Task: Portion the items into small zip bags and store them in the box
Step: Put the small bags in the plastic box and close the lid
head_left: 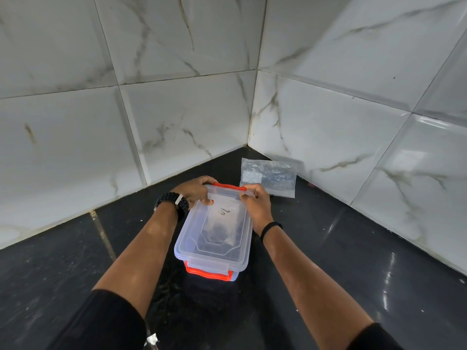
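two hands sit at the far end of the box (214, 238), and that end is what the next move turns on. we have the left hand (195, 190) curled over the far left corner of the lid (219, 223), thumb on top, other fingers wrapped toward the far orange latch (228, 186). the right hand (256, 204) pinches the far right corner of the lid, fingers bent on its rim. so both are grasping the lid, neither is loose.

the box stands on the dark counter (353, 261) with its long axis running away from us, slightly tilted to the right. the near latch (208, 272) lies at our end, below both wrists and untouched; we judge it hangs unclipped, though we cannot be sure. through the clear lid we see something dark inside with a pale bag over it, too hazy to name.

one pack of bags (269, 176) lies flat past the box, to the right, near the tiled wall (328, 127), well clear of the lid. the right hand is the nearer to it.

we judge the step in hand is seating or clipping the far end; the latch lies just beyond the fingertips, so they need to roll over the edge, not pull back toward us.
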